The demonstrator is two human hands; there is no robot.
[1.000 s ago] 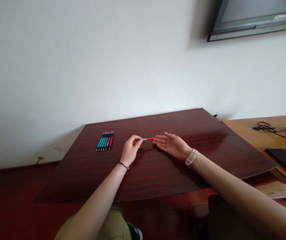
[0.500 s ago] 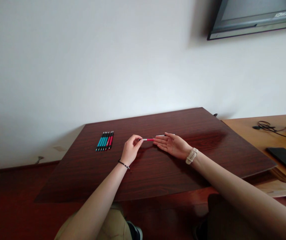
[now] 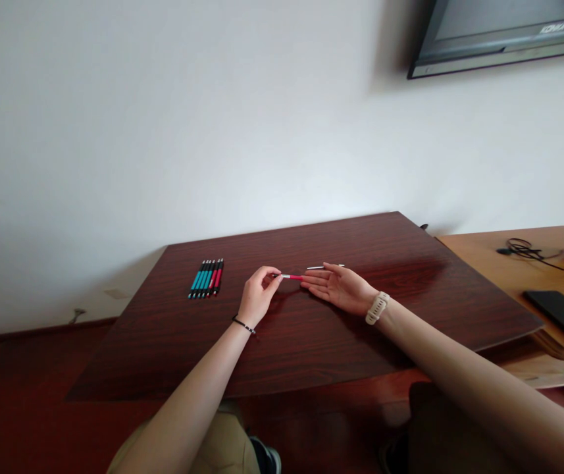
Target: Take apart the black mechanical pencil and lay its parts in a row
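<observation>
**Thin rod now exposed behind right hand**

Since a second ago, a thin pale rod (image 3: 325, 266) shows beyond the right hand (image 3: 339, 288), which lies open-palmed. Left hand (image 3: 258, 294) pinches the red pen (image 3: 291, 277) mid-table (image 3: 410, 309). Pen row (image 3: 206, 278) near the far-left corner.

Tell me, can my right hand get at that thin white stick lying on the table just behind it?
Probably yes. The right hand lies open right beside the thin white stick, with bare table between them; only the red pen pinched by the left hand meets its fingertips.
</observation>
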